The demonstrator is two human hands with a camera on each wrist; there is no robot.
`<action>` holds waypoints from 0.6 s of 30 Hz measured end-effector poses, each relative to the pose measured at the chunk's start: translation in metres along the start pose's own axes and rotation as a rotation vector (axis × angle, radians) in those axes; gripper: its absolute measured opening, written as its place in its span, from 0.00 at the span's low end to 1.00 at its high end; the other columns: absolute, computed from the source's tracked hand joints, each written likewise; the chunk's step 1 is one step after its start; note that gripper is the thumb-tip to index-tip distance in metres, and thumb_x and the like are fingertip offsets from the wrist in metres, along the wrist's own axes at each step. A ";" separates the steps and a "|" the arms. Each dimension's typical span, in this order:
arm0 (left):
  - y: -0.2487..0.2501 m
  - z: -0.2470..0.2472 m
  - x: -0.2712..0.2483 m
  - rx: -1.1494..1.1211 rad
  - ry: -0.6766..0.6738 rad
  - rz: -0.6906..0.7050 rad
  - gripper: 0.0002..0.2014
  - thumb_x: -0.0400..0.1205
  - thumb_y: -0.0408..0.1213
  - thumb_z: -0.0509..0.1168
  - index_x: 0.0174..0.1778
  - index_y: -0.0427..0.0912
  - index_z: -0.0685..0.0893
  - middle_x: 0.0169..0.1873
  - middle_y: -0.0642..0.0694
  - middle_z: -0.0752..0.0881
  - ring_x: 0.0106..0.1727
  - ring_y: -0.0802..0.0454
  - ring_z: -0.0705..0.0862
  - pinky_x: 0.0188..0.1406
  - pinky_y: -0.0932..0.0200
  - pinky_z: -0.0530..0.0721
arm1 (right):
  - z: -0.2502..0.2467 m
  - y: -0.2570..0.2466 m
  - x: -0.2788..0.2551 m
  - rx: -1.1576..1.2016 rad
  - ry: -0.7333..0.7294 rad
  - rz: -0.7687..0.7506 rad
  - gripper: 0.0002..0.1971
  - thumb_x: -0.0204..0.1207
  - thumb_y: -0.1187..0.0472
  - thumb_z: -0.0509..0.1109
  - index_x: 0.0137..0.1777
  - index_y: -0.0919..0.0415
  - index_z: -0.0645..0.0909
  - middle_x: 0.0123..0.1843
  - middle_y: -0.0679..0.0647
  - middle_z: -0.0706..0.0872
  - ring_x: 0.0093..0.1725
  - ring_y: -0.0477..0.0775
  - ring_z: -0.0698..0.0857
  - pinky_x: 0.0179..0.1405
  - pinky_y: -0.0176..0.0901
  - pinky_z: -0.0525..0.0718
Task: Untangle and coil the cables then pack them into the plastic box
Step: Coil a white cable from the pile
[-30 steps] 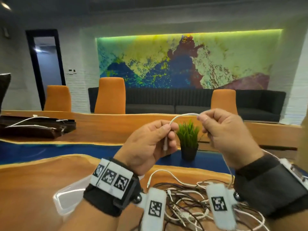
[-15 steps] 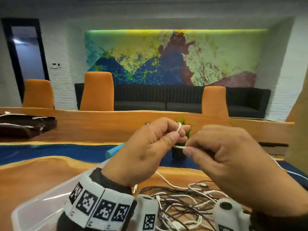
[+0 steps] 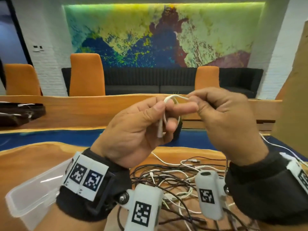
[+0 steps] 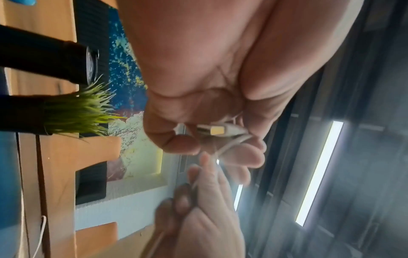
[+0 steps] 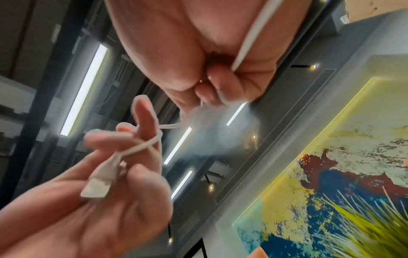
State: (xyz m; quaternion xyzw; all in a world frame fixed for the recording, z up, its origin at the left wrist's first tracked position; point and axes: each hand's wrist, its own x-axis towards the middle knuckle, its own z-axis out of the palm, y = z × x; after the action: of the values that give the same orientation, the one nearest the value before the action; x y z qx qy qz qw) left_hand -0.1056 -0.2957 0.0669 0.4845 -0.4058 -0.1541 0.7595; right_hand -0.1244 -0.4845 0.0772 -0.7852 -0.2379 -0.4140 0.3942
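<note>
My left hand [image 3: 146, 124] is raised above the table and holds a white cable [image 3: 171, 100] looped over its fingers, the thumb pressing it against the forefinger. The cable's white USB plug [image 5: 99, 181] hangs in the left palm [image 4: 220, 130]. My right hand [image 3: 221, 117] pinches the same cable just right of the loop, and the cable runs on through its palm [image 5: 249, 34]. Below both hands a tangle of black and white cables [image 3: 176, 182] lies on the wooden table. A clear plastic box [image 3: 35, 192] sits at the lower left, partly hidden by my left wrist.
A small potted grass plant [image 4: 77, 111] stands on the table behind my hands. A dark case with white cables [image 3: 18, 112] lies at the far left. Orange chairs [image 3: 86, 75] and a black sofa [image 3: 150, 80] line the far side.
Both hands have risen. The white cable now makes a wider loop over the left fingers, and my right hand has drawn a little to the right along it.
</note>
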 end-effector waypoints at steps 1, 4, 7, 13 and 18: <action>0.001 0.002 0.001 -0.034 0.025 0.028 0.16 0.87 0.40 0.54 0.45 0.48 0.87 0.58 0.43 0.89 0.40 0.58 0.83 0.46 0.54 0.74 | 0.004 0.000 -0.003 -0.032 -0.095 0.035 0.11 0.83 0.62 0.67 0.49 0.42 0.85 0.42 0.38 0.87 0.46 0.39 0.83 0.43 0.34 0.81; 0.008 -0.002 0.002 0.085 0.178 0.120 0.13 0.88 0.40 0.54 0.46 0.46 0.83 0.69 0.46 0.85 0.51 0.55 0.88 0.46 0.58 0.80 | 0.013 -0.004 -0.011 -0.205 -0.503 0.141 0.10 0.85 0.55 0.62 0.48 0.38 0.80 0.39 0.43 0.84 0.43 0.40 0.81 0.41 0.37 0.80; 0.010 -0.012 -0.002 0.660 0.242 0.153 0.10 0.89 0.39 0.56 0.52 0.41 0.81 0.71 0.52 0.83 0.64 0.57 0.86 0.53 0.65 0.81 | 0.011 -0.016 -0.012 -0.295 -0.645 0.052 0.09 0.83 0.49 0.62 0.47 0.49 0.82 0.38 0.46 0.84 0.41 0.45 0.81 0.40 0.44 0.81; 0.007 -0.012 -0.003 0.982 0.076 0.134 0.09 0.89 0.35 0.58 0.51 0.39 0.83 0.50 0.58 0.87 0.60 0.64 0.84 0.58 0.66 0.79 | -0.006 -0.024 -0.004 -0.217 -0.317 -0.155 0.09 0.74 0.48 0.70 0.38 0.51 0.86 0.32 0.43 0.83 0.37 0.45 0.82 0.34 0.36 0.78; 0.008 -0.015 -0.006 0.917 -0.028 0.038 0.11 0.89 0.40 0.57 0.50 0.48 0.86 0.38 0.52 0.84 0.36 0.62 0.77 0.37 0.70 0.74 | -0.007 -0.012 -0.001 -0.205 -0.138 -0.230 0.12 0.73 0.46 0.75 0.41 0.56 0.86 0.35 0.46 0.84 0.36 0.47 0.82 0.31 0.43 0.79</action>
State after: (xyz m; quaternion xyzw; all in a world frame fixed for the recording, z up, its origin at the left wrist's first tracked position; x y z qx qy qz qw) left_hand -0.0989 -0.2788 0.0685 0.7609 -0.4510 0.0491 0.4638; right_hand -0.1364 -0.4838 0.0843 -0.8154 -0.3092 -0.4238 0.2449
